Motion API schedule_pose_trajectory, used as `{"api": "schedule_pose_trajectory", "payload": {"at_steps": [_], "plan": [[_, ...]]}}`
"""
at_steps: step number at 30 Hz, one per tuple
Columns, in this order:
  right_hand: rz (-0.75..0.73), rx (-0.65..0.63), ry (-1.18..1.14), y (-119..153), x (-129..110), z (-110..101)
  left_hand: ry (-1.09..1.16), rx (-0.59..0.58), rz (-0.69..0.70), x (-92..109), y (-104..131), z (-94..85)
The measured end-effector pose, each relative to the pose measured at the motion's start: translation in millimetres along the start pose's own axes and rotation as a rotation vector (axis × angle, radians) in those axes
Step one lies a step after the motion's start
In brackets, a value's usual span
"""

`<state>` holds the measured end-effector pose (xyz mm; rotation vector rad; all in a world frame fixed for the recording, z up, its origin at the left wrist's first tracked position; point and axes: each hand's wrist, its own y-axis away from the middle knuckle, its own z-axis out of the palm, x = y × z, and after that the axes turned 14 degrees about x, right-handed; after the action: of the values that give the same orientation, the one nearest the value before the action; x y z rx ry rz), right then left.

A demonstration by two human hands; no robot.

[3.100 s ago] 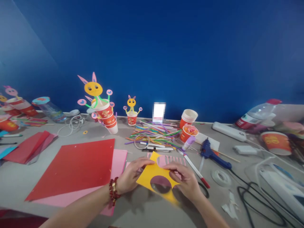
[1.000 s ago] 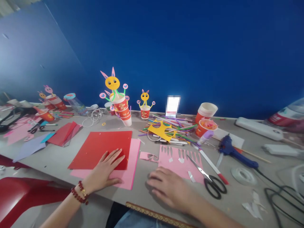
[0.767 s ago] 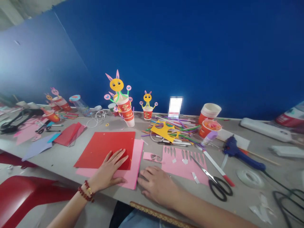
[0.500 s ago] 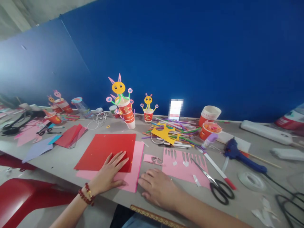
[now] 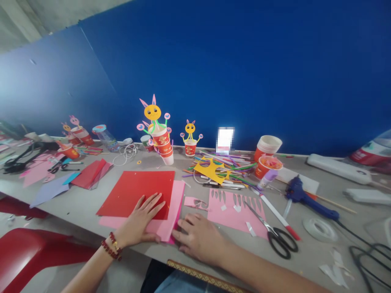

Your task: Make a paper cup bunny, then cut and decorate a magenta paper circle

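Note:
My left hand [image 5: 143,221] lies flat with spread fingers on a red sheet [image 5: 134,193], its thumb over the pink sheets [image 5: 175,199] beneath. My right hand [image 5: 198,236] rests at the right edge of those pink sheets, fingers slightly bent and apart, the fingertips touching the edge. A darker pink layer shows under the lighter one there. Just beyond my right hand lies a small pink piece with cut-outs [image 5: 191,202]. To its right is a cut pink sheet [image 5: 226,215], with black-handled scissors [image 5: 279,236] over its right side.
Behind are decorated cup figures [image 5: 161,140], a smaller one [image 5: 190,147], pipe cleaners with yellow paper [image 5: 210,170] and stacked cups [image 5: 269,146]. At right are a blue glue gun [image 5: 311,199], tape [image 5: 320,229] and a cable. A red stool [image 5: 39,252] stands lower left.
My right fingers have moved slightly left onto the pink sheets' edge, where a darker pink layer now shows more. My left hand has stayed on the red sheet. The view has shifted slightly.

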<state>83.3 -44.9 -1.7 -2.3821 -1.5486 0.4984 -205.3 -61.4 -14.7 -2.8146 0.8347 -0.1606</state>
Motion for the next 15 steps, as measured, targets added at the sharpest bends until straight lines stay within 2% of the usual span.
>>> {"api": "schedule_pose_trajectory", "payload": {"at_steps": [3, 8, 12, 15], "plan": [[0.032, -0.001, 0.012, -8, -3, 0, 0.04, 0.014, 0.041, -2, 3, -0.1], [0.062, -0.008, 0.007, -16, -4, 0, 0.04, 0.072, 0.021, 1, 5, -3.8], [-0.033, -0.067, -0.063, -7, 3, -9, 0.03, 0.127, -0.014, 6, 5, -5.2], [-0.135, -0.088, -0.145, 5, 10, -18, 0.031, 0.123, -0.036, 7, 5, -4.1]]}}
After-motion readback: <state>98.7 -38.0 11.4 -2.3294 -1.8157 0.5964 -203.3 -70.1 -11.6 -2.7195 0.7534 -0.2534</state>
